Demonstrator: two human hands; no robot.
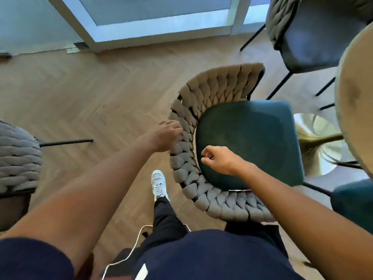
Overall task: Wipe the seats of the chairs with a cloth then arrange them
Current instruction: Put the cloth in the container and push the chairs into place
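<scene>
A chair with a teal seat (254, 138) and a curved, braided grey backrest (212, 89) stands right in front of me. My left hand (165, 136) grips the outer side of the backrest at its left curve. Over the seat's near-left part hovers my right hand (220, 159), fingers loosely curled and holding nothing. No cloth is in view.
A second chair with a dark seat (314, 39) stands at the top right. Another braided grey chair (18, 156) is at the left edge. A round table edge (355, 110) with a gold base (316, 142) lies to the right. A teal seat corner (355, 203) shows lower right.
</scene>
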